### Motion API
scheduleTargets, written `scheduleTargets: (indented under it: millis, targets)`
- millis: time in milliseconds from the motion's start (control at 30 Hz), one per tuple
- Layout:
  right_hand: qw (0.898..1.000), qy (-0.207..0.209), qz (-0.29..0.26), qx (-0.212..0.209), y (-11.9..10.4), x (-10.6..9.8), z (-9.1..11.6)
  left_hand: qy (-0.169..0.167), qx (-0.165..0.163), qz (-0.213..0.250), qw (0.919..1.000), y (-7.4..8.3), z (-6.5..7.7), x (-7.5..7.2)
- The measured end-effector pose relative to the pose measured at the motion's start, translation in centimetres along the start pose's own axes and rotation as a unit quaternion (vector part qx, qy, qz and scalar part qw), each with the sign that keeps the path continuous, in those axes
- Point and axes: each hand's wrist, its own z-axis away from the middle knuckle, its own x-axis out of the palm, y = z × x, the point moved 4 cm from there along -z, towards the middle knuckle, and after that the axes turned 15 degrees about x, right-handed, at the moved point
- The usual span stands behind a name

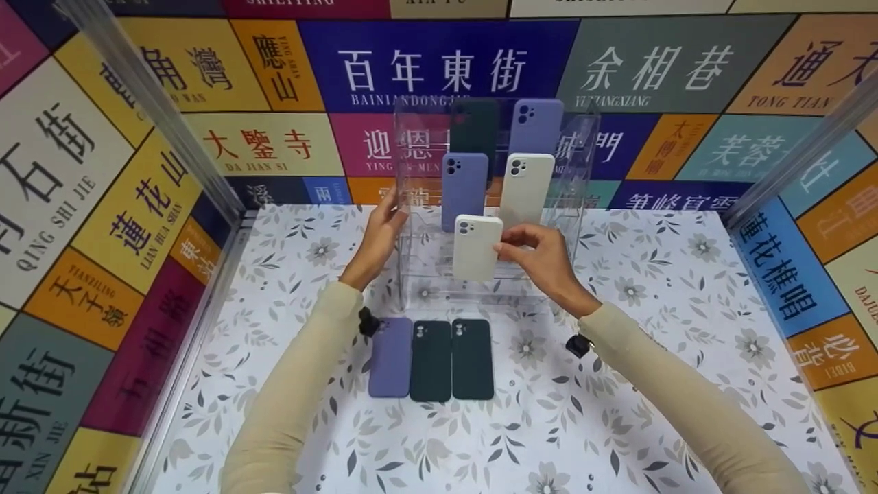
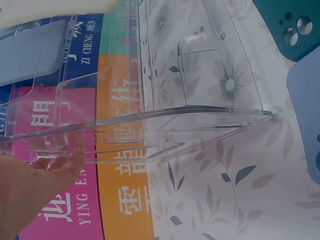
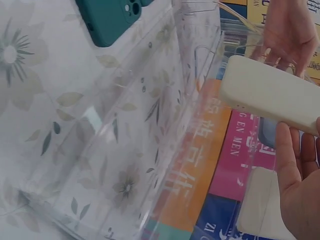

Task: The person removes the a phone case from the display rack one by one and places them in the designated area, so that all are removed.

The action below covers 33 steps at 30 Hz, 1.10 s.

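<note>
My right hand (image 1: 542, 257) pinches a cream-white phone case (image 1: 478, 248) by its right edge, upright before the clear acrylic display stand (image 1: 405, 274). My left hand (image 1: 378, 237) holds the stand's left side; its fingers (image 2: 75, 167) show at the panel edge in the left wrist view. Higher in the stand are a light purple case (image 1: 465, 192), another cream-white case (image 1: 527, 189), a dark green case (image 1: 473, 127) and a second purple case (image 1: 538, 127). The cream case (image 3: 272, 92) hides part of the stand in the right wrist view.
On the floral-patterned tabletop (image 1: 617, 412), in front of the stand, a purple case (image 1: 389, 357) and two dark green cases (image 1: 431, 360) lie side by side. Colourful panels with Chinese lettering (image 1: 439, 68) rise behind and at both sides.
</note>
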Motion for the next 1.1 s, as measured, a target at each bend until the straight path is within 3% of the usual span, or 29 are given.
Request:
scheduleTargets:
  millis: [433, 900, 1100]
  targets:
    - [0.998, -0.052, 0.020, 0.025, 3.2, -1.2, 2.8, -0.001, 0.005, -0.004, 1.0000, 0.0, 0.1, 0.0]
    - [0.996, -0.034, 0.053, 0.070, 6.4, -3.9, 5.0, -0.001, 0.000, -0.001, 1.0000, 0.0, 0.0, 0.0]
    - [0.994, -0.034, 0.037, 0.092, 7.9, -4.7, 6.2, -0.001, -0.006, -0.004, 1.0000, 0.0, 0.0, 0.0]
